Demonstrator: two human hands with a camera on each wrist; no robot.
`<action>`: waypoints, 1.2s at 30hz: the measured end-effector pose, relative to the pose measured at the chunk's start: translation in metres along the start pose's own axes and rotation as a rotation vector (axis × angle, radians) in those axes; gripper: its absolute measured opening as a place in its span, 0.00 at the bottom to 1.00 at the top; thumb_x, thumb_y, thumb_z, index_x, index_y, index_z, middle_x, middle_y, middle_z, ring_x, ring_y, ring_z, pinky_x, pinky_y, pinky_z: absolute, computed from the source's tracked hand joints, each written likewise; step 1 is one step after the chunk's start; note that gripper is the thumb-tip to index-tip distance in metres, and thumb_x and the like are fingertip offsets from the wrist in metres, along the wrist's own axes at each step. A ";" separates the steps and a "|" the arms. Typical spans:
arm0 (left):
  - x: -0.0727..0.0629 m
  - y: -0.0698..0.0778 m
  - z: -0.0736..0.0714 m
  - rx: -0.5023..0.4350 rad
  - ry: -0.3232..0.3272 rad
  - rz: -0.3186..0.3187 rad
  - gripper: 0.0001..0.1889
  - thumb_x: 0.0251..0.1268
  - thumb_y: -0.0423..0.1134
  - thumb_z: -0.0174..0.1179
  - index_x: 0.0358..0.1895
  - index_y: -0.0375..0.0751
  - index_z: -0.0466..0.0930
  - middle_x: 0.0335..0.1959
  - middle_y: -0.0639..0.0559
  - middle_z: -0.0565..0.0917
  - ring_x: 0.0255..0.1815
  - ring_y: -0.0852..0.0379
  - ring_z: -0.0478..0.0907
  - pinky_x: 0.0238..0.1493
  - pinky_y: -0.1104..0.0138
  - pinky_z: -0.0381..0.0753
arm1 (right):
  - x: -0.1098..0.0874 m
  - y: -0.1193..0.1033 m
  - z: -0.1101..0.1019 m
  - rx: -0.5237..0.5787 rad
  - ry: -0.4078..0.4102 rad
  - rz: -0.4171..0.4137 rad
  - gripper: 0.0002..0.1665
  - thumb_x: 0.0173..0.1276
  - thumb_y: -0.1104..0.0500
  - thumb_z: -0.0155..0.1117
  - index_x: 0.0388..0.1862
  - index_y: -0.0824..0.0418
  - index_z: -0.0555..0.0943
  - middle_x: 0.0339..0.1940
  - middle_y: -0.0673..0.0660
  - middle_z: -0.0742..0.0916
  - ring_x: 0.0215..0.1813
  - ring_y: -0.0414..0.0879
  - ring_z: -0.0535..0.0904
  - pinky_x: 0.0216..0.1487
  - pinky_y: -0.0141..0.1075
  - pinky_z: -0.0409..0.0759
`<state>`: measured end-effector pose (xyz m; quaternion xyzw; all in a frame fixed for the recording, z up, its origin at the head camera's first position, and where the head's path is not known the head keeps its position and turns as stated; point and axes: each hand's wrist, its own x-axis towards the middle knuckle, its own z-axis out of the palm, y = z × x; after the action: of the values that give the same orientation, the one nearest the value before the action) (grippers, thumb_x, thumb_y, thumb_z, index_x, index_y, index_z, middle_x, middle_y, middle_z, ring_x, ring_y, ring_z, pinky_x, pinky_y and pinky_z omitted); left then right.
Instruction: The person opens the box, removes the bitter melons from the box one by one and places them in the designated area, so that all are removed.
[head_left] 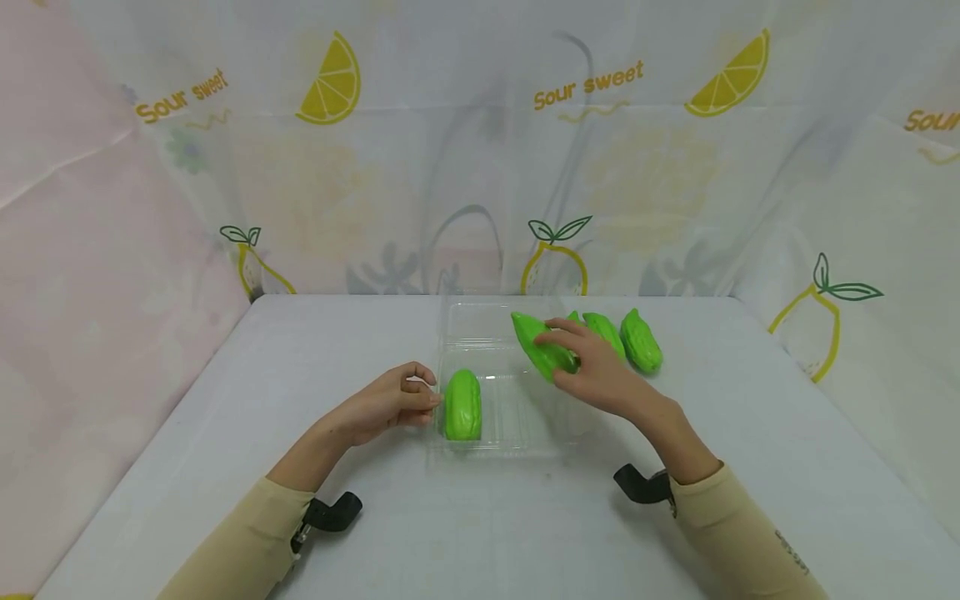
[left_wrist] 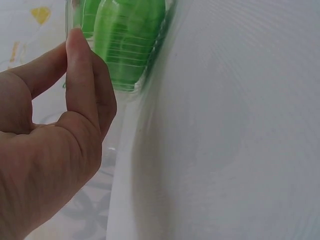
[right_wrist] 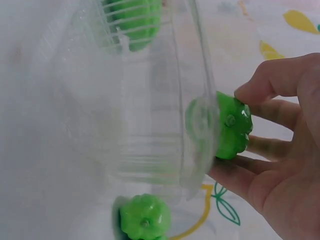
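Note:
My left hand (head_left: pixel 393 403) pinches the left rim of a clear plastic clamshell box (head_left: pixel 517 417), thumb against fingers, as the left wrist view shows. Inside the box, along its left side, lies a bright green, ribbed bitter melon (head_left: pixel 462 406). A second bitter melon (head_left: pixel 542 347) is held by my right hand (head_left: pixel 596 371) above the right part of the box. In the right wrist view, thumb and fingers grip this melon (right_wrist: pixel 232 125) around its sides, partly behind the clear box wall (right_wrist: pixel 207 65).
Right of the box, toward the back, lie more green melons: one (head_left: pixel 641 342) in full view, another (head_left: pixel 603 332) partly behind my right hand, and a tip (head_left: pixel 574 317) mostly hidden. The box's lid (head_left: pixel 480 321) lies back, toward the printed curtain (head_left: pixel 390 167) behind the white table (head_left: pixel 300 350).

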<state>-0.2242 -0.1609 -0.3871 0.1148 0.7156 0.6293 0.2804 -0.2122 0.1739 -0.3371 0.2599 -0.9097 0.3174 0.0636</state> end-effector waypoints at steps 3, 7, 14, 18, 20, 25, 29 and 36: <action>0.000 0.000 0.000 0.000 0.000 0.001 0.20 0.70 0.33 0.59 0.56 0.33 0.61 0.35 0.51 0.78 0.34 0.61 0.80 0.40 0.74 0.84 | -0.001 0.000 -0.006 -0.002 0.006 0.026 0.27 0.60 0.65 0.58 0.59 0.53 0.80 0.72 0.58 0.74 0.73 0.60 0.67 0.44 0.40 0.74; 0.000 -0.001 0.000 -0.005 0.001 -0.001 0.20 0.70 0.33 0.60 0.56 0.33 0.61 0.36 0.50 0.78 0.35 0.60 0.80 0.40 0.74 0.85 | -0.001 0.003 -0.013 -0.025 0.024 0.035 0.26 0.60 0.65 0.58 0.60 0.54 0.80 0.71 0.58 0.74 0.68 0.57 0.72 0.43 0.40 0.75; 0.000 0.000 0.000 -0.002 0.001 0.002 0.20 0.70 0.33 0.59 0.57 0.32 0.60 0.36 0.50 0.78 0.33 0.61 0.80 0.39 0.74 0.84 | -0.001 0.010 -0.025 -0.036 0.069 0.048 0.27 0.61 0.68 0.57 0.61 0.58 0.79 0.71 0.60 0.73 0.71 0.59 0.70 0.52 0.47 0.77; 0.000 0.000 0.000 0.009 0.004 0.006 0.20 0.70 0.34 0.59 0.57 0.32 0.61 0.35 0.51 0.78 0.33 0.61 0.80 0.39 0.74 0.84 | -0.002 0.013 -0.033 -0.028 0.090 0.074 0.27 0.61 0.67 0.56 0.61 0.58 0.79 0.72 0.60 0.72 0.68 0.60 0.73 0.54 0.50 0.79; 0.000 0.000 0.001 0.017 0.004 0.009 0.20 0.70 0.35 0.60 0.57 0.33 0.61 0.36 0.51 0.78 0.34 0.60 0.80 0.39 0.74 0.84 | -0.003 0.015 -0.036 -0.026 0.099 0.085 0.27 0.62 0.67 0.56 0.62 0.59 0.78 0.72 0.60 0.72 0.67 0.60 0.74 0.53 0.51 0.79; 0.000 0.001 0.001 0.032 0.012 0.005 0.21 0.70 0.35 0.60 0.56 0.33 0.61 0.37 0.49 0.79 0.35 0.59 0.80 0.40 0.73 0.85 | -0.004 0.021 -0.047 -0.030 0.123 0.111 0.27 0.63 0.66 0.57 0.62 0.59 0.77 0.72 0.60 0.72 0.67 0.59 0.73 0.53 0.51 0.78; 0.000 0.001 0.002 0.039 0.017 0.001 0.20 0.70 0.35 0.60 0.56 0.33 0.61 0.37 0.49 0.79 0.35 0.60 0.80 0.40 0.73 0.84 | -0.007 0.028 -0.055 -0.025 0.135 0.147 0.27 0.64 0.67 0.56 0.63 0.60 0.77 0.73 0.62 0.71 0.67 0.62 0.73 0.56 0.56 0.78; 0.000 0.001 0.002 0.040 0.022 -0.005 0.20 0.70 0.36 0.60 0.56 0.34 0.61 0.36 0.51 0.78 0.35 0.59 0.79 0.40 0.73 0.84 | -0.013 0.042 -0.066 -0.026 0.148 0.216 0.28 0.64 0.66 0.55 0.65 0.61 0.75 0.75 0.65 0.68 0.70 0.65 0.70 0.63 0.62 0.75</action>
<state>-0.2235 -0.1594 -0.3859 0.1118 0.7315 0.6153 0.2717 -0.2261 0.2473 -0.3111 0.1356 -0.9293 0.3288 0.0993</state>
